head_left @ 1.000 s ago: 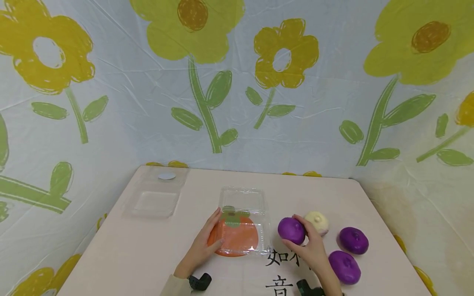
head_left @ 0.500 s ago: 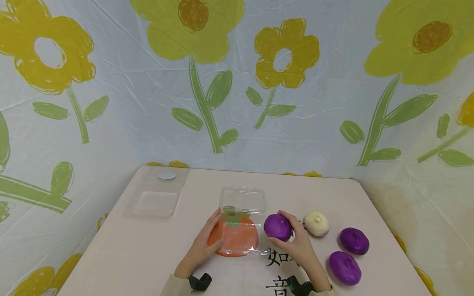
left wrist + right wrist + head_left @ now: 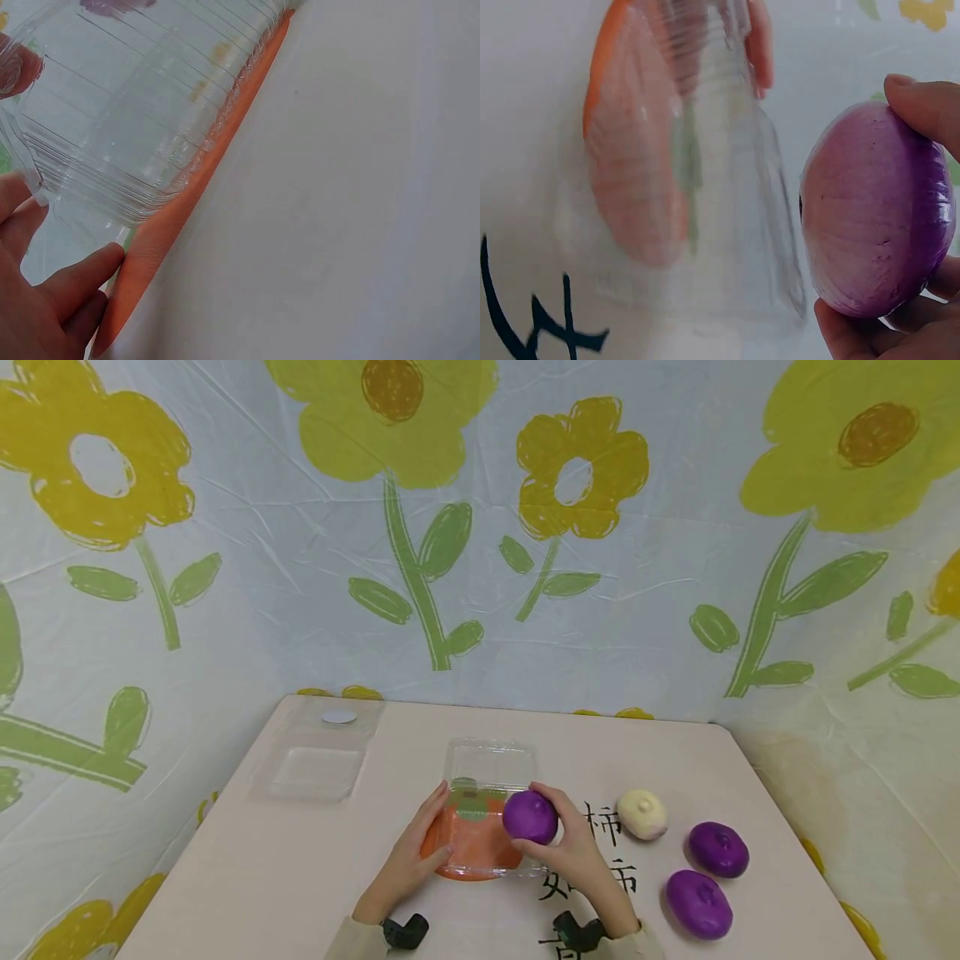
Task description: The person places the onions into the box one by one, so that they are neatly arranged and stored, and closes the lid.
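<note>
A clear plastic clamshell box (image 3: pixel 491 764) lies open over an orange persimmon picture (image 3: pixel 474 875), its lid towards the back. My left hand (image 3: pixel 408 853) holds the left side of the box by its edge, fingers and thumb spread along it. In the left wrist view, several fingertips (image 3: pixel 90 274) show at the box's corner. A round purple onion (image 3: pixel 530 817) is gripped between thumb and fingers of my right hand (image 3: pixel 573 847), above the right part of the box. The right wrist view shows the onion (image 3: pixel 877 210) close beside the box wall (image 3: pixel 772 172).
To the right sit a pale cream onion-like bulb (image 3: pixel 642 814) and two more purple onions, one farther back (image 3: pixel 718 849) and one nearer (image 3: pixel 699 904). A second open clear box (image 3: pixel 311 772) stands at the back left. Flowered cloth (image 3: pixel 480 568) hangs behind the table.
My right hand has carried the purple onion leftwards, from beside the cream bulb to over the box. The left hand has stayed in place.
</note>
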Tool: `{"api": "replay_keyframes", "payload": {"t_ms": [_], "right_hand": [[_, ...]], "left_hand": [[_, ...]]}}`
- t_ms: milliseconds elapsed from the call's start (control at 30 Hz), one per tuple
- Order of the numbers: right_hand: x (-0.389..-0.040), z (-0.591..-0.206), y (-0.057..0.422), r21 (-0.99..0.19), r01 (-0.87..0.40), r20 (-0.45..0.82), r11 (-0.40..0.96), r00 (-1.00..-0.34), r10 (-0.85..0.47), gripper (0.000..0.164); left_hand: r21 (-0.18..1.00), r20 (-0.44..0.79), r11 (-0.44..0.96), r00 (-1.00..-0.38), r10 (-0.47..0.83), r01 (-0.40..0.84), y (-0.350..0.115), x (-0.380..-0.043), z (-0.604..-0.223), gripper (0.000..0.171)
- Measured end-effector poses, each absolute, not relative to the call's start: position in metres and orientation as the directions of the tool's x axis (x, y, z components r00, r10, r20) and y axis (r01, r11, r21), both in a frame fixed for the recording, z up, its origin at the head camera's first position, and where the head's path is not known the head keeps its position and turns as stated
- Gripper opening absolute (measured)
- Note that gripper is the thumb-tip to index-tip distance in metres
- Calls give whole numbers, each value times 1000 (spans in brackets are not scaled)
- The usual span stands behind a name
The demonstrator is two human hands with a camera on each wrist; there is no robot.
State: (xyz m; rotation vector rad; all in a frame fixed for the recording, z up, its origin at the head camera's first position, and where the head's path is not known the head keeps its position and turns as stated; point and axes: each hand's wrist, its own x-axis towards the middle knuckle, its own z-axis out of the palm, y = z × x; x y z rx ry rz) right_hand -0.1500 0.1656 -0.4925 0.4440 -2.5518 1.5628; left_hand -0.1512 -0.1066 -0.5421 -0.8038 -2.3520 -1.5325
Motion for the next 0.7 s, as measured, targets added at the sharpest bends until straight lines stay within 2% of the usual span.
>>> {"api": "replay_keyframes", "payload": {"t_ms": [200,467,700], "right_hand": [[-154,-497,148,-850,-292,194,439,-947,-256,79],[-159,-502,128,-763,-375,208,526,-914,-349,76],[-164,-504,113,-714,-375,160,591,-909,-384,77]], "left_hand": [[771,474,300,-821,318,561,-106,-152,-542,72],[756,495,294,-805,326,584,-106,-152,-541,73],[760,492,295,-809,322,580,-106,-152,-542,72]]}}
